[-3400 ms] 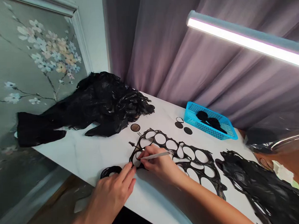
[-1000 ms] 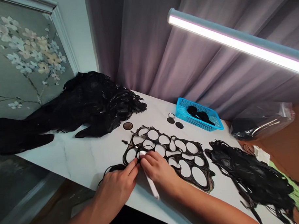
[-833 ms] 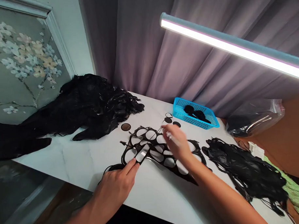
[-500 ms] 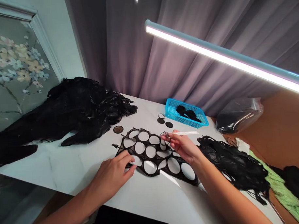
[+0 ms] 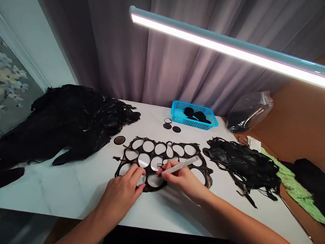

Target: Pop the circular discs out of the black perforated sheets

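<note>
A black fabric sheet [image 5: 148,162] full of round cut-outs lies on the white table, its right part spread flat. My left hand [image 5: 124,187] rests on the sheet's lower left, fingers bent over it and thumb apart. Close to its right, my right hand [image 5: 177,175] is closed around a slim white pen-like tool [image 5: 181,164], which slants up to the right. The right fingertips touch the sheet near a lower hole. A thin dark strand shows at those fingertips; what it belongs to I cannot make out.
A blue basket [image 5: 194,123] holds black pieces. Dark discs [image 5: 176,129] lie before it, another disc [image 5: 119,140] left. A large black fabric heap [image 5: 72,121] covers the table's left; black scraps [image 5: 242,162] lie right. A lit tube lamp [image 5: 215,45] hangs overhead.
The view has shifted right. My right hand has come down and left, close to my left hand, still with the white tool. The sheet's raised right part now lies flat.
</note>
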{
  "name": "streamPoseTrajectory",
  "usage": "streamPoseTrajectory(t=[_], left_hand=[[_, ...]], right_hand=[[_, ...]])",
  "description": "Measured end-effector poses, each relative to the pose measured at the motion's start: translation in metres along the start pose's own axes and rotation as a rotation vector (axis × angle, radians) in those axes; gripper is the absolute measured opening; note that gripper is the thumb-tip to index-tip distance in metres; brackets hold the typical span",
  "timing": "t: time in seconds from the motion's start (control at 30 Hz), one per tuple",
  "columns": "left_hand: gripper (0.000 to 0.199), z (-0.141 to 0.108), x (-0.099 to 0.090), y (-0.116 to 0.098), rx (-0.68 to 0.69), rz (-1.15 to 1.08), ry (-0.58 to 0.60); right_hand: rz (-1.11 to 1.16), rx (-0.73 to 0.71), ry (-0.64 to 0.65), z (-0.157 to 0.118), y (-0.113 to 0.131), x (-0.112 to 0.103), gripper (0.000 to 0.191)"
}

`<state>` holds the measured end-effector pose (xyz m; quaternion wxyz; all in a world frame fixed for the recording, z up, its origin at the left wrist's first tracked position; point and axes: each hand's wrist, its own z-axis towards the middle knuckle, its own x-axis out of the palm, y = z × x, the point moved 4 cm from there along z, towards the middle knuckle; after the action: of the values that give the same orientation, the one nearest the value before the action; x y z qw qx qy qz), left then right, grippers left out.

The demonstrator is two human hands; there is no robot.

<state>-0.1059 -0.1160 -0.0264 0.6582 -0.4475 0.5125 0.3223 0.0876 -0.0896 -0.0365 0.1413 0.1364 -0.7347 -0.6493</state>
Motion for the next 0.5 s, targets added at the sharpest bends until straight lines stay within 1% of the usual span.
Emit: streamPoseTrajectory(t=[0.07,0.13,0.17,0.27,0.33,0.5], left_hand=[[0.028,-0.012,0.007,-0.007,0.142,0.102,-0.06],[0.043,-0.026,0.013,-0.012,0.281,0.156,-0.11],[0.049,-0.032,0.015,-0.013,0.319,0.186,-0.139],[0.061,-0.044,0.018,-0.013,0.343,0.276,-0.192],[0.066,-0.047,0.021,-0.014,0.349,0.3,-0.176],[0.071,-0.046,0.023,-0.017,0.339,0.312,-0.136]], right_hand=[[-0.182,-0.056,0.033,-0.003,-0.004,0.01,0.02],[-0.28,-0.102,0.049,-0.006,-0.007,0.017,0.021],[-0.305,-0.121,0.056,-0.007,-0.009,0.019,0.021],[-0.369,-0.171,0.062,-0.009,-0.012,0.022,0.02],[-0.412,-0.202,0.059,-0.009,-0.014,0.023,0.019],[-0.522,-0.253,0.038,-0.008,-0.017,0.025,0.016]])
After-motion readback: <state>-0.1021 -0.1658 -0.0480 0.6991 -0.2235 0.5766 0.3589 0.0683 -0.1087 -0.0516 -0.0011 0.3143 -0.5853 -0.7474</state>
